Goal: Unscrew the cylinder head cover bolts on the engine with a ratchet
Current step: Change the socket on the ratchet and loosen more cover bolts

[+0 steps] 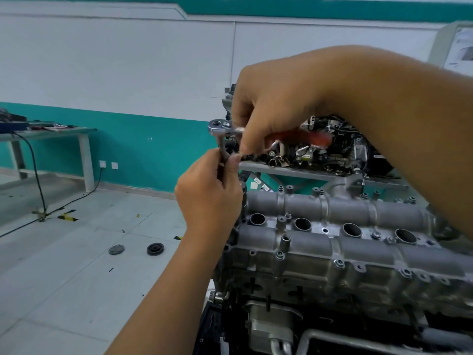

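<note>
ratchet held above the engine's left end

teal-and-white walls and a pale tiled floor sit behind your work. your right hand (276, 111) curls around the ratchet (220, 127) just behind its chrome head, the red handle blurred under your palm. your left hand (208, 193) pinches the extension bar (223, 152) hanging from that head, fingers closed on it. below your hands lies the cylinder head cover (332, 242) on the engine, bolts (339, 263) dotted along its edge and four open plug wells in a row. behind it a bench (302, 172) carries another engine. two round caps (155, 249) lie on the floor to your left.
</note>
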Available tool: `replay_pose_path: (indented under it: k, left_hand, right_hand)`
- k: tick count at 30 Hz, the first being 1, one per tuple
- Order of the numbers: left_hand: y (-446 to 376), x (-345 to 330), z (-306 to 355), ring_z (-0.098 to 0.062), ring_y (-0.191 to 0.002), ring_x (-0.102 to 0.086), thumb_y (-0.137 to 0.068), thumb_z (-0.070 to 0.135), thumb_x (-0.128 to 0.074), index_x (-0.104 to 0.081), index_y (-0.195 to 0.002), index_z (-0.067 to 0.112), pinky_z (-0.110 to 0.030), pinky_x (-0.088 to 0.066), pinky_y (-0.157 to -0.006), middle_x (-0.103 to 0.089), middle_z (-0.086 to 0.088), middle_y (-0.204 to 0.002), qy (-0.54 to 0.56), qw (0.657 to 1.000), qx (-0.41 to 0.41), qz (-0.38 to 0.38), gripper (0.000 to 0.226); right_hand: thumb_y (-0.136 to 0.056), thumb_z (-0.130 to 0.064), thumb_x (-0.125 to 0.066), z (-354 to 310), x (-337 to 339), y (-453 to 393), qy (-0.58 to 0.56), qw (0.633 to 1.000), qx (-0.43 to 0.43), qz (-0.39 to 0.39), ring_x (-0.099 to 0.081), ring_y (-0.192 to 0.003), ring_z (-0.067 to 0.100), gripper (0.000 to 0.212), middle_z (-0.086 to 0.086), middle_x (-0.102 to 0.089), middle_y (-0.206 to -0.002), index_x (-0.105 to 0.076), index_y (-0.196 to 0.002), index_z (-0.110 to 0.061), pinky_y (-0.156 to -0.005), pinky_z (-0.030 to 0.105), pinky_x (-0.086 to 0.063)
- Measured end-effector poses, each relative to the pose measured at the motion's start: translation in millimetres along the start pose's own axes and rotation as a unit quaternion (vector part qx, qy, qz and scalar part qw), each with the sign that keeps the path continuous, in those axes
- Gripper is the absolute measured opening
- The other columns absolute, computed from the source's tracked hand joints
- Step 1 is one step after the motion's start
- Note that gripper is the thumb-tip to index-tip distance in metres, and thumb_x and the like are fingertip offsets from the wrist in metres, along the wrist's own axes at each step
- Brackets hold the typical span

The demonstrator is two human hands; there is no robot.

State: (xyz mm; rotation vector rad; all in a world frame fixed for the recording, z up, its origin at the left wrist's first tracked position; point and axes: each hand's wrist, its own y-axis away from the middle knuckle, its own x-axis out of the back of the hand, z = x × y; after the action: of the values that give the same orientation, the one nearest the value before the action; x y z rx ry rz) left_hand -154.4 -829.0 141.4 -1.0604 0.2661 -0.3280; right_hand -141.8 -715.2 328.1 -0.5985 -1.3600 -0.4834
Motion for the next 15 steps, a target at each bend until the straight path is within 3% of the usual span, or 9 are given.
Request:
replay_pose_path:
  k: [2, 3, 4, 7, 9, 12, 13, 15]
  left_hand:
    - [0.4, 1.0, 4.7, -0.022, -0.057, -0.053, -0.098, 0.034, -0.067, -0.067, -0.083, 0.012, -0.034, -0.034, -0.050, -0.062, 0.003, -0.065, -0.007, 1.000, 0.014, -0.024, 0.027]
    - [0.7, 1.0, 7.9, -0.020, -0.058, -0.053, -0.098, 0.036, -0.066, -0.068, -0.084, 0.015, -0.031, -0.033, -0.049, -0.062, 0.005, -0.066, -0.017, 0.999, 0.022, -0.028, 0.026]
    - [1.0, 0.7, 11.1, -0.019, -0.058, -0.053, -0.098, 0.036, -0.065, -0.068, -0.084, 0.017, -0.027, -0.032, -0.049, -0.062, 0.007, -0.066, -0.027, 0.999, 0.033, -0.027, 0.023]
    - [2.9, -0.2, 14.6, -0.018, -0.060, -0.056, -0.097, 0.030, -0.066, -0.068, -0.088, 0.020, -0.026, -0.034, -0.051, -0.061, 0.010, -0.068, -0.013, 0.998, 0.065, -0.004, 0.013]
    - [3.8, -0.2, 12.9, -0.022, -0.066, -0.064, -0.097, 0.026, -0.067, -0.070, -0.095, 0.018, -0.034, -0.048, -0.058, -0.068, 0.006, -0.074, 0.029, 0.997, 0.070, 0.007, 0.009]
    - [5.3, -1.4, 13.7, -0.029, -0.073, -0.070, -0.099, 0.023, -0.066, -0.070, -0.108, 0.013, -0.047, -0.056, -0.067, -0.075, -0.003, -0.083, 0.030, 0.999, 0.035, -0.019, 0.014]
    - [6.5, -1.8, 15.0, -0.030, -0.073, -0.070, -0.098, 0.021, -0.066, -0.070, -0.111, 0.011, -0.047, -0.056, -0.068, -0.075, -0.004, -0.084, 0.022, 0.999, 0.023, -0.019, 0.016]
    - [7.4, -0.8, 16.1, -0.028, -0.073, -0.071, -0.095, 0.016, -0.069, -0.068, -0.118, 0.009, -0.038, -0.055, -0.070, -0.076, -0.005, -0.086, 0.017, 1.000, 0.013, 0.003, 0.023]
  right_hand:
    - [-0.084, -0.017, -0.078, -1.3, -3.1, -7.2, 0.133, 0.981, -0.001, 0.142, -0.067, -0.077, 0.021, 0.007, -0.003, -0.070, -0.079, -0.073, -0.083, -0.021, -0.066, 0.032, -0.049]
    - [-0.085, -0.019, -0.077, -3.3, -3.5, -7.3, 0.145, 0.975, -0.004, 0.169, -0.065, -0.078, 0.024, 0.007, -0.003, -0.066, -0.078, -0.071, -0.084, -0.021, -0.066, 0.032, -0.047]
    - [-0.084, -0.023, -0.079, -5.5, -4.3, -5.6, 0.134, 0.980, -0.007, 0.144, -0.065, -0.074, 0.024, 0.011, -0.002, -0.066, -0.073, -0.071, -0.081, -0.017, -0.064, 0.031, -0.047]
    - [-0.074, -0.028, -0.088, -9.6, -2.0, 7.4, -0.001, 0.999, -0.030, -0.024, -0.072, -0.058, 0.018, 0.024, 0.000, -0.072, -0.062, -0.070, -0.071, -0.013, -0.055, 0.032, -0.056]
    - [-0.076, -0.017, -0.083, -4.9, -3.8, 9.0, -0.012, 0.999, -0.029, 0.003, -0.069, -0.061, 0.015, 0.011, -0.002, -0.072, -0.069, -0.075, -0.082, -0.016, -0.055, 0.028, -0.053]
    - [-0.084, -0.008, -0.066, -2.2, -10.2, 2.8, 0.121, 0.978, -0.034, 0.165, -0.064, -0.076, 0.022, 0.021, 0.001, -0.066, -0.082, -0.076, -0.101, -0.018, -0.062, 0.029, -0.048]
    - [-0.084, -0.011, -0.069, -3.4, -11.7, 2.3, 0.112, 0.981, -0.036, 0.157, -0.067, -0.077, 0.025, 0.016, 0.004, -0.069, -0.081, -0.077, -0.097, -0.014, -0.063, 0.031, -0.051]
    - [-0.079, -0.017, -0.081, -6.9, -11.2, 6.5, 0.001, 0.997, -0.033, 0.065, -0.075, -0.069, 0.020, 0.012, 0.005, -0.075, -0.070, -0.076, -0.085, -0.007, -0.060, 0.030, -0.058]
